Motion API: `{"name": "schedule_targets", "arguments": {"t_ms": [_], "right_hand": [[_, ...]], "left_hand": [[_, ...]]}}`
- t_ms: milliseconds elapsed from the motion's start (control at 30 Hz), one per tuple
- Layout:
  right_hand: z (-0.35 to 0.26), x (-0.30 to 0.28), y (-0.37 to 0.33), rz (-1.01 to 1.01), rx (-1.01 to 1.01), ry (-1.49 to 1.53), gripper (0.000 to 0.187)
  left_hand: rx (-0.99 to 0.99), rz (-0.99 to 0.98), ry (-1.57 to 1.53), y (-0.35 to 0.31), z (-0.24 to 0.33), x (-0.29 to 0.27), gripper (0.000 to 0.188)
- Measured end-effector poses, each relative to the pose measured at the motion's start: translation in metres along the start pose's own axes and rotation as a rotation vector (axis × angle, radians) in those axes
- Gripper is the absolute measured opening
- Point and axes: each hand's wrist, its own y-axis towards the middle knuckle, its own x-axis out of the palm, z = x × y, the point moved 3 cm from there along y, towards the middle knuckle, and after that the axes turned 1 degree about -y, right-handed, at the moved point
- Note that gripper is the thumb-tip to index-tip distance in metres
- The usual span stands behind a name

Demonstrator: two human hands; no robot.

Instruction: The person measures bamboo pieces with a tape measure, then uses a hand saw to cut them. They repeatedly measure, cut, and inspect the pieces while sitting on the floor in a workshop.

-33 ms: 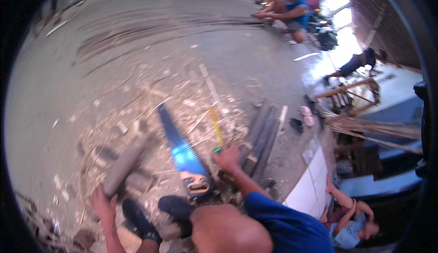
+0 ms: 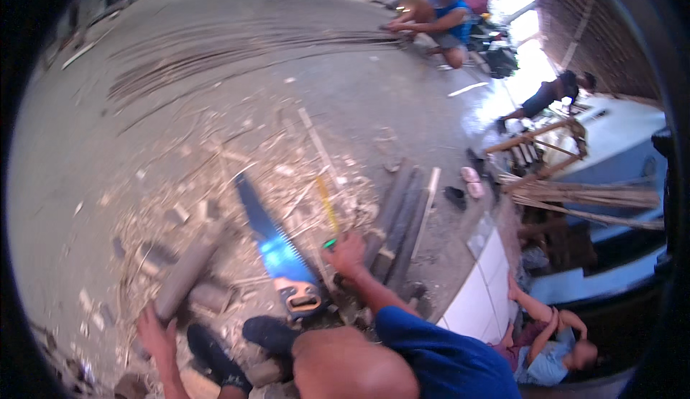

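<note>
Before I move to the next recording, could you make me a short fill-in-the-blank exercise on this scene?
1. The left hand touches the ____ end of the thick, brown, cylindrical pole.
2. The thin, straight measuring tape extending from the right hand is ____ in colour.
3. The hand saw with a bluish metal blade and wooden handle lies on the floor ____ the two hands.
4. The smooth, flat floor tiles right of the wearer's knee are ____.

Missing words: near; yellow; between; white.
</note>
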Motion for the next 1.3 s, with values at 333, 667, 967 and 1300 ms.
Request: {"name": "schedule_targets", "arguments": {"t_ms": [333, 667, 967, 1300], "right_hand": [[-0.016, -0.03, 0.006, -0.163, -0.004, -0.059, 0.1], [-0.004, -0.035, 0.018, -0.328, 0.356, 1.572, 0.057], [-0.104, -0.156, -0.004, -1.075, -0.059, 2.367, 0.079], [-0.213, -0.224, -0.033, -1.17, -0.882, 0.88, 0.081]], "left_hand": [[-0.068, 0.038, -0.058, -0.001, -0.019, 0.0, 0.078], [-0.394, 0.575, -0.248, -0.085, -0.083, -0.001, 0.071], [-0.761, 0.636, -0.666, -0.092, -0.082, 0.018, 0.052], [-0.736, 0.743, -0.349, -0.094, -0.075, -0.01, 0.04]]}}
